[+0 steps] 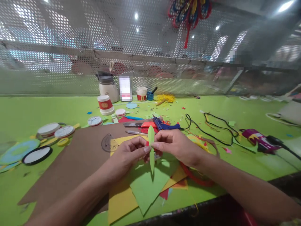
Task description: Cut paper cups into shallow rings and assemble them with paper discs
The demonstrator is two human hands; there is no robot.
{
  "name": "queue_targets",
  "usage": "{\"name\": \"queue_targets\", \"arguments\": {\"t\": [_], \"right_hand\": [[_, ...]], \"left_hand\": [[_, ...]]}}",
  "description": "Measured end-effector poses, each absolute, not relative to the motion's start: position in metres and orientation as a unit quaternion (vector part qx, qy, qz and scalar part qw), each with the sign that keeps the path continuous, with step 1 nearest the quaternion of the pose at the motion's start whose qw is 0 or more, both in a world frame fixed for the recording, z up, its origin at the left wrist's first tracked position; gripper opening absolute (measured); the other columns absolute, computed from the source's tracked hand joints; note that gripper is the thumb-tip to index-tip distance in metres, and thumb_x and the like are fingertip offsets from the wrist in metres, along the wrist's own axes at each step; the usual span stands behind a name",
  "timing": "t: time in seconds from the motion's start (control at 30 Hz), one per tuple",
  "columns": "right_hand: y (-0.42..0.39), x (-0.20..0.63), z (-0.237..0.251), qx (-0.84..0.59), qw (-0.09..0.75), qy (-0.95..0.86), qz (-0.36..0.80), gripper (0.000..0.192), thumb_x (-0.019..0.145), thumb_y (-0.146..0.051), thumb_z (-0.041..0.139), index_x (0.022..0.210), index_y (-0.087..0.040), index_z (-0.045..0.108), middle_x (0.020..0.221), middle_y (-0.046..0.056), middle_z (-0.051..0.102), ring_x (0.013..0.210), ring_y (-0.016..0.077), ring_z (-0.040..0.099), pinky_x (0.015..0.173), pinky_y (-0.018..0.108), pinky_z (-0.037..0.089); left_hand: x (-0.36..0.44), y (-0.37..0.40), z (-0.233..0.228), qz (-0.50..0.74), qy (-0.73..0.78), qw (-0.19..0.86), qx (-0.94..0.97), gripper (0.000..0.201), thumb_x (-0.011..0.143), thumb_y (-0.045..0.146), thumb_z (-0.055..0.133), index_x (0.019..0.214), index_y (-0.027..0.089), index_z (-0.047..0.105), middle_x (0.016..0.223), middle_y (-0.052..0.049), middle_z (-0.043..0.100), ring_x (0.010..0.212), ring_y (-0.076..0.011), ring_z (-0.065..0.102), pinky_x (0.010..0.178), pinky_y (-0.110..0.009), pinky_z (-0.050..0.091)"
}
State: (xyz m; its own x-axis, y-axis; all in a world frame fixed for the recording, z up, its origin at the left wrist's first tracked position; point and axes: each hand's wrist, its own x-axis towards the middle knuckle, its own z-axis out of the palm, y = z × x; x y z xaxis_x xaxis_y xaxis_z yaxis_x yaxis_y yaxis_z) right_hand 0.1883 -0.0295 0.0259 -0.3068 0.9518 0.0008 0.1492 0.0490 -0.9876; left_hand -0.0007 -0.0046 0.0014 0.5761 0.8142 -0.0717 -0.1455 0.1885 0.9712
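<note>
Both my hands pinch a narrow, pointed light-green paper leaf (151, 163), held upright over the papers. My left hand (134, 150) grips its middle from the left, thumb on the front. From the right, my right hand (176, 146) pinches it at about the same height. A bit of red shows behind the leaf near my left fingertips; what it belongs to is hidden. Beneath lie a green paper sheet (150, 191), a yellow sheet (122, 201) and a brown sheet (77, 169). A clear protractor (107, 142) rests on the brown one.
Beyond my hands lie a blue glue gun (164, 124) with a black cord, a utility knife (134, 125) and a pen (135, 133). A purple device (256, 139) sits right. White lids (64, 131), a paper cup (105, 104) and a thermos (107, 88) stand left and back.
</note>
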Motion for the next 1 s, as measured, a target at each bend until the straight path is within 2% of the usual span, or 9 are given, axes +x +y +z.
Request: {"name": "queue_targets", "arguments": {"t": [0.13,0.27,0.47,0.63,0.8,1.0], "right_hand": [[-0.028,0.187,0.024,-0.444,0.403,-0.590,0.541,0.031,0.075,-0.044,0.074,0.072,-0.017,0.059,0.062,-0.003,0.058,0.057,0.0111,0.053,0.060,0.027,0.044],[-0.027,0.185,0.020,-0.440,0.416,-0.573,0.552,0.036,0.072,-0.049,0.076,0.071,-0.017,0.059,0.059,-0.003,0.057,0.054,0.0103,0.051,0.057,0.026,0.044],[-0.027,0.184,0.017,-0.422,0.418,-0.555,0.581,0.040,0.079,-0.056,0.066,0.083,-0.016,0.061,0.068,-0.001,0.062,0.060,0.0127,0.059,0.060,0.029,0.049],[-0.027,0.183,0.016,-0.428,0.405,-0.568,0.574,0.035,0.074,-0.048,0.076,0.073,-0.017,0.058,0.058,-0.003,0.061,0.054,0.0108,0.055,0.057,0.026,0.047],[-0.027,0.185,0.012,-0.436,0.404,-0.567,0.570,0.030,0.076,-0.039,0.075,0.069,-0.018,0.055,0.054,-0.006,0.056,0.048,0.0085,0.049,0.050,0.023,0.040],[-0.025,0.185,0.011,-0.435,0.401,-0.563,0.577,0.033,0.075,-0.045,0.074,0.070,-0.016,0.059,0.058,-0.003,0.059,0.051,0.0095,0.054,0.050,0.023,0.044]], "left_hand": [[-0.001,-0.003,0.001,0.324,0.312,0.687,0.571,0.019,0.078,0.034,0.072,0.077,0.017,0.064,0.067,0.000,0.061,0.064,-0.0135,0.052,0.063,-0.027,0.040],[-0.002,-0.005,0.002,0.312,0.335,0.631,0.626,0.022,0.083,0.036,0.067,0.070,0.017,0.066,0.064,-0.001,0.060,0.062,-0.0135,0.049,0.061,-0.026,0.037],[-0.002,-0.005,0.001,0.341,0.346,0.632,0.604,0.019,0.080,0.033,0.069,0.069,0.017,0.068,0.065,-0.002,0.063,0.061,-0.0140,0.050,0.061,-0.026,0.038],[-0.002,-0.003,0.001,0.329,0.346,0.635,0.607,0.020,0.079,0.034,0.070,0.069,0.017,0.068,0.065,-0.002,0.063,0.062,-0.0135,0.049,0.060,-0.025,0.038],[-0.002,-0.005,0.002,0.335,0.338,0.671,0.568,0.015,0.073,0.031,0.073,0.074,0.017,0.069,0.066,-0.001,0.062,0.064,-0.0149,0.051,0.061,-0.027,0.039],[0.000,-0.003,0.000,0.345,0.349,0.649,0.581,0.019,0.078,0.034,0.073,0.072,0.017,0.066,0.062,0.001,0.060,0.059,-0.0116,0.049,0.059,-0.025,0.037]]}}
